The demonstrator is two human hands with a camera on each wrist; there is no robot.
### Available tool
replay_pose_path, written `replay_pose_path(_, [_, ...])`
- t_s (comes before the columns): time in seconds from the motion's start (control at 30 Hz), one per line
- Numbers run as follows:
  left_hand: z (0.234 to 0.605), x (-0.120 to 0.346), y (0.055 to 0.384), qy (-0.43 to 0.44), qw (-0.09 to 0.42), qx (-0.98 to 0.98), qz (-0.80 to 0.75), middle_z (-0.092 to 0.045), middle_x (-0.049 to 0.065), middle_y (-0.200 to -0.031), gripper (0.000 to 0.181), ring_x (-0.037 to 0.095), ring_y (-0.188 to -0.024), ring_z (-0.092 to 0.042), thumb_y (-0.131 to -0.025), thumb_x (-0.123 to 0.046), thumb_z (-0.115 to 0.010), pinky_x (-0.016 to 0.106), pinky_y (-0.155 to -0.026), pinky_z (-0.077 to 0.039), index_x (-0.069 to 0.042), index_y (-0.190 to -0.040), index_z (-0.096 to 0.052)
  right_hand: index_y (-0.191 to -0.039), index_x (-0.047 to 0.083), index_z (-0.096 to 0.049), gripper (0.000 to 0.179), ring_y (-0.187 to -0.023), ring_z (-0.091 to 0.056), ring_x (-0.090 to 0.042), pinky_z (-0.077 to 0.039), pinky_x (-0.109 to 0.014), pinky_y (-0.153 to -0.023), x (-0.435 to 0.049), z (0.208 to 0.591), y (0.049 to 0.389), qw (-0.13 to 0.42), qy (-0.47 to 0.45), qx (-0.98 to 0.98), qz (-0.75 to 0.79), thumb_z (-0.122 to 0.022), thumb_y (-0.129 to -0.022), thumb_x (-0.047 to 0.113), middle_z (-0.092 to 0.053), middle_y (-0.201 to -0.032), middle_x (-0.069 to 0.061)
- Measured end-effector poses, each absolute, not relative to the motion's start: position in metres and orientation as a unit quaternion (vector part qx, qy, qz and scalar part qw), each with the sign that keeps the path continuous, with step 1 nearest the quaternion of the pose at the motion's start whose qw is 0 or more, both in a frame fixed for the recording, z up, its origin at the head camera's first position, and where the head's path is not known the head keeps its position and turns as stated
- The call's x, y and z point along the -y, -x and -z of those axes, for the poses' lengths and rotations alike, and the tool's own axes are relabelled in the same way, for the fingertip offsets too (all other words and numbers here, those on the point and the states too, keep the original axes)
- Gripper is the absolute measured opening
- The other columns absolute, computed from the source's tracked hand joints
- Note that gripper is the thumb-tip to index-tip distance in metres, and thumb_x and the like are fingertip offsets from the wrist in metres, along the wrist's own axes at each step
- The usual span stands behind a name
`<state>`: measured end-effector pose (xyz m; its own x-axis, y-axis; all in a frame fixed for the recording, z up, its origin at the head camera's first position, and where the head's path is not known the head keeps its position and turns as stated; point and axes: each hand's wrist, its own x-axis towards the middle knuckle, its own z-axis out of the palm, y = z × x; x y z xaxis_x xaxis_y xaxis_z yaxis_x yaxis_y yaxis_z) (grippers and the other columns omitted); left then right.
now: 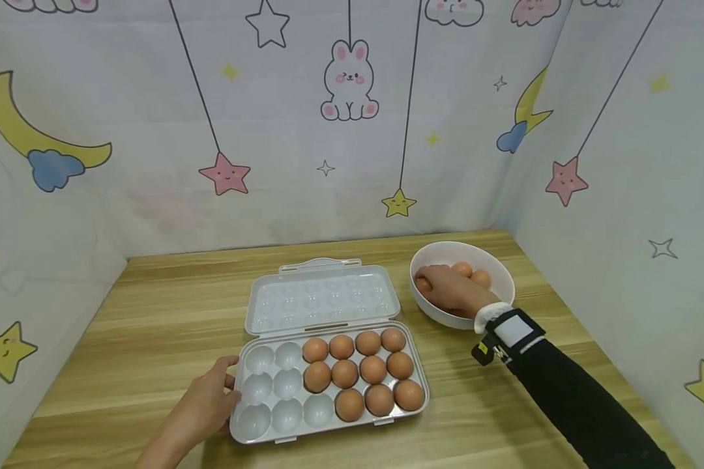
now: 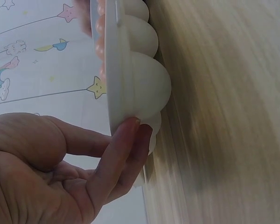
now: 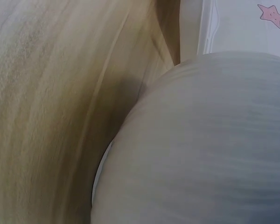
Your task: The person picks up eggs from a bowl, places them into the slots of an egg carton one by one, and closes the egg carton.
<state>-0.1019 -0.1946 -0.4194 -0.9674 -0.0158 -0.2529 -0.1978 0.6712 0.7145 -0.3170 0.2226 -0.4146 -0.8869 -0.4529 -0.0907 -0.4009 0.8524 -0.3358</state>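
An open plastic egg box (image 1: 284, 434) lies on the table with several brown eggs (image 1: 345, 373) in the cups on its right side. On its left, bare cups (image 1: 257, 389) show. My left hand (image 1: 208, 398) grips the left edge of the box, its fingertips (image 2: 130, 123) against the outside of a cup. My right hand (image 1: 450, 288) reaches into a white bowl (image 1: 500, 267) at the back right and holds an egg (image 1: 424, 284) in its fingers. Two more eggs (image 1: 480, 279) show in the bowl beyond that hand. The bowl's outer wall (image 3: 200, 140) fills much of the right wrist view.
The clear lid (image 1: 322, 299) of the box lies folded back behind it, left of the bowl. A wood-grain table (image 1: 170, 312) carries everything. Pale printed curtains (image 1: 293, 215) stand along its back and sides.
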Motion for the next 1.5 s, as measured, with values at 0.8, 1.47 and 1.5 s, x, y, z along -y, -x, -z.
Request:
replay_pose_path(0.8, [0.419,0.199,0.105,0.052,0.11,-0.907,-0.402,-0.06,0.021,-0.101,0.056,0.026,-0.077,-0.063,-0.087,0.006,-0.056,0.032,-0.05,-0.055,0.011,-0.138,-0.033,-0.132,0.014,-0.06,0.044,-0.091,-0.054,-0.019,-0.049,-0.033,-0.078,-0.226,0.347,0.287,-0.031,0.283,-0.899,0.331,-0.056,-0.094,0.037,-0.062,-0.11,0.001])
replay_pose_path(1.47, [0.418,0.199,0.105,0.045,0.109,-0.91,-0.397,-0.06,0.02,-0.101,0.056,0.025,-0.077,-0.063,-0.087,0.006,-0.056,0.032,-0.053,-0.055,0.011,-0.138,-0.034,-0.122,0.011,-0.055,0.034,-0.102,-0.053,-0.016,-0.051,-0.031,-0.089,-0.173,0.294,0.218,-0.038,0.44,-0.786,0.433,-0.063,-0.089,0.008,-0.052,-0.12,0.001])
replay_pose_path(1.5, [0.418,0.199,0.105,0.045,0.107,-0.911,-0.396,-0.06,0.02,-0.1,0.055,0.025,-0.077,-0.063,-0.087,0.005,-0.056,0.032,-0.053,-0.055,0.011,-0.138,-0.034,-0.122,0.011,-0.056,0.034,-0.102,-0.053,-0.016,-0.052,-0.03,-0.088,-0.17,0.292,0.216,-0.044,0.447,-0.784,0.43,-0.064,-0.089,0.008,-0.052,-0.12,0.002])
